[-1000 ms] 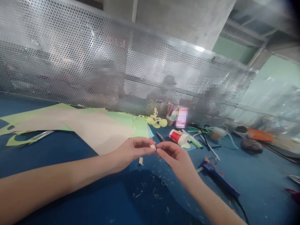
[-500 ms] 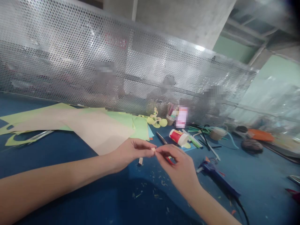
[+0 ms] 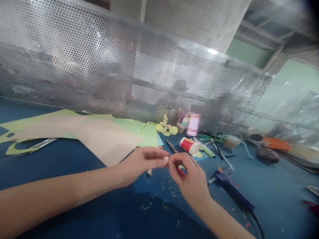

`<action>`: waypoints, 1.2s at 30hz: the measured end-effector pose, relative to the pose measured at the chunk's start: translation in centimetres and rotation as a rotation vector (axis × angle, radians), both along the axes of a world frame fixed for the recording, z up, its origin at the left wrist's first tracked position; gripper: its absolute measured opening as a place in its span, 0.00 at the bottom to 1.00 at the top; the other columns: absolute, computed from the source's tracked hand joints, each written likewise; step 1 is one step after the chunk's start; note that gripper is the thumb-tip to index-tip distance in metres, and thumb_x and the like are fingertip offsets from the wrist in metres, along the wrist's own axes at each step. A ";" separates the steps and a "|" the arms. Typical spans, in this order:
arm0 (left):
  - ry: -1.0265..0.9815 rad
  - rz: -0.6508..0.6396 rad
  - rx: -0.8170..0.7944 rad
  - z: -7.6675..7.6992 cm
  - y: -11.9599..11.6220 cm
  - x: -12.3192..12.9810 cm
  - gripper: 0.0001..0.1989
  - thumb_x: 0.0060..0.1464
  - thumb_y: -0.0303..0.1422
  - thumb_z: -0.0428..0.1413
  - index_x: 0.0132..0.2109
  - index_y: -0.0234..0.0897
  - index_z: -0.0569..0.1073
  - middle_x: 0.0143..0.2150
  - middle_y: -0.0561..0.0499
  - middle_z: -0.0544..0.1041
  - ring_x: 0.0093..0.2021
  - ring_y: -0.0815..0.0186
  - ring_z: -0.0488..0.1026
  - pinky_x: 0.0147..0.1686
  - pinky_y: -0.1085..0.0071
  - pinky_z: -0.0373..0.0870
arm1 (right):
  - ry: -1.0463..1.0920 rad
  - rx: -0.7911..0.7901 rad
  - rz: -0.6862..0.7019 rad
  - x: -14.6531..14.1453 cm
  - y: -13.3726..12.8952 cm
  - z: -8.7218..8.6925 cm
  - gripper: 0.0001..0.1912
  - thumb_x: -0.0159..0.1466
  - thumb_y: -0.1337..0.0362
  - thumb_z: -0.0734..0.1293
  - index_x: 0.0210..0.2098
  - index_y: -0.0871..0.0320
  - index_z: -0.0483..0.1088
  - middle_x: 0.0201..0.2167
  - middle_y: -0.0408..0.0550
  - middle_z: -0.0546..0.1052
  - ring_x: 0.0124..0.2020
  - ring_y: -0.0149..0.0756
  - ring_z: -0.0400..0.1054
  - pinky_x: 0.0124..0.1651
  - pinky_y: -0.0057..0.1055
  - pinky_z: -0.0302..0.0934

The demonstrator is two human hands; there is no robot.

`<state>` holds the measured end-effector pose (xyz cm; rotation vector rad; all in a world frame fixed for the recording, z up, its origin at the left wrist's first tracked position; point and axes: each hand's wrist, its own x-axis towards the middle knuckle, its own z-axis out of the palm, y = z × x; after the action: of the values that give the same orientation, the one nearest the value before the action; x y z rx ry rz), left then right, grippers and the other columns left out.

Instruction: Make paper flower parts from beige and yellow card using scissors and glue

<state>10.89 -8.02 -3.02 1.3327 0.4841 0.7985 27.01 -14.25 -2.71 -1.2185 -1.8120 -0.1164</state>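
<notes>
Between the fingertips of both hands is a small pale piece, perhaps paper; it is too small to name surely. My left hand pinches it from the left with thumb and fingers. From the right, the thumb and forefinger of my right hand close on its other edge. Red-handled scissors lie behind my right hand, their handles partly hidden by it. A small pale strip with a dark end rests on the table under my left fingers.
Green and pale paper sheets spread across the left. Behind my hands lie a white-and-red glue bottle and yellow paper cutouts. A blue glue gun with its cord lies at right. A perforated metal screen borders the blue table.
Both hands have shifted slightly to the right, still pinching the small pale piece together. My right fingers are a little more curled. The things on the table have not moved.
</notes>
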 end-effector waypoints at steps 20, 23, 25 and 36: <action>0.048 0.003 0.084 -0.2 0.2 -0.1 0.09 0.45 0.33 0.62 0.35 0.36 0.73 0.34 0.52 0.76 0.36 0.70 0.71 0.34 0.75 0.64 | -0.116 0.093 0.015 0.0 0.0 0.1 0.06 0.55 0.74 0.63 0.28 0.57 0.65 0.25 0.41 0.70 0.27 0.28 0.65 0.34 0.24 0.61; 0.075 0.011 0.084 -0.5 0.0 -0.1 0.09 0.45 0.33 0.62 0.35 0.36 0.73 0.35 0.51 0.76 0.35 0.69 0.71 0.30 0.76 0.63 | -0.169 0.133 0.009 -0.1 0.0 -0.1 0.06 0.54 0.74 0.62 0.27 0.57 0.64 0.24 0.41 0.70 0.28 0.29 0.66 0.34 0.25 0.61; 0.078 0.020 0.091 -0.5 -0.1 -0.1 0.10 0.45 0.34 0.61 0.35 0.36 0.73 0.34 0.51 0.76 0.34 0.69 0.71 0.29 0.76 0.62 | -0.172 0.132 0.012 -0.1 0.1 -0.1 0.06 0.55 0.74 0.62 0.27 0.57 0.65 0.25 0.42 0.70 0.29 0.29 0.66 0.34 0.25 0.62; 0.017 0.060 0.058 0.0 0.9 -0.2 0.12 0.46 0.33 0.61 0.41 0.37 0.73 0.38 0.49 0.76 0.42 0.66 0.71 0.47 0.67 0.62 | 0.178 -0.212 0.053 0.8 0.8 0.1 0.05 0.59 0.67 0.63 0.34 0.56 0.70 0.30 0.44 0.76 0.28 0.32 0.72 0.32 0.27 0.67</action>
<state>10.66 -7.10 -3.03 1.3849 0.5195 0.8569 27.81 -13.45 -2.60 -1.2830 -1.7307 0.2137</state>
